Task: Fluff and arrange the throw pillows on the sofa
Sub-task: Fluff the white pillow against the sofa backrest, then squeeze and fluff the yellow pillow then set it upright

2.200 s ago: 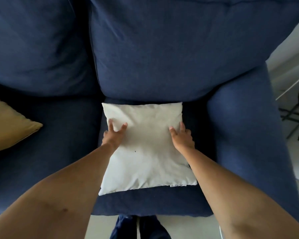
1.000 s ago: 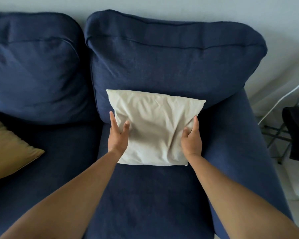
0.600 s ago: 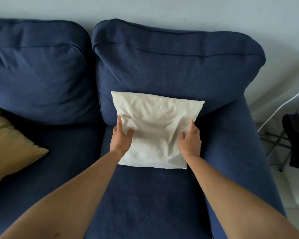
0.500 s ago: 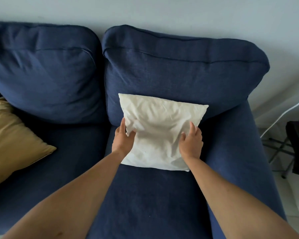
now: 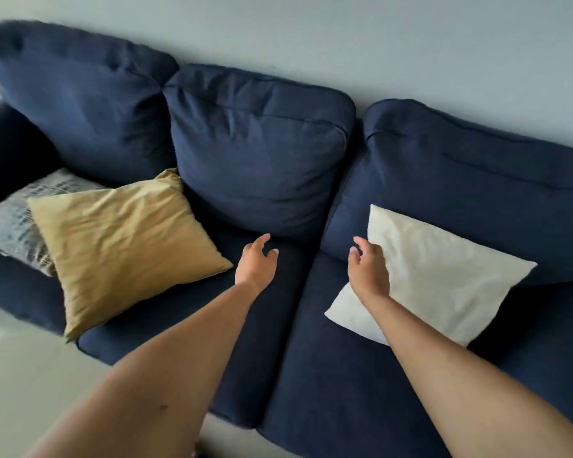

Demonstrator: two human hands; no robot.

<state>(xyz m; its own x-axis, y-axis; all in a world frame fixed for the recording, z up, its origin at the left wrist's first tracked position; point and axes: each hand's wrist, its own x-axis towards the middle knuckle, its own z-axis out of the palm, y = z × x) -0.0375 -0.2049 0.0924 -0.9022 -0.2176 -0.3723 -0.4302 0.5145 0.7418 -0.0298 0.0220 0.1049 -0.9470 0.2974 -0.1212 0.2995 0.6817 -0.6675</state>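
Both hands empty, fingers loosely spread. Left hand held over middle seat; right hand at left edge of white pillow, contact not clear. White pillow propped against right back cushion, one corner hanging toward seat front. Mustard pillow lies left of left hand, nearer that grip, slumped flat, long diagonal toward seat front, overlapping grey patterned pillow. Judged next target. Middle seat bare: room for sliding it. Front corner overhangs sofa edge.
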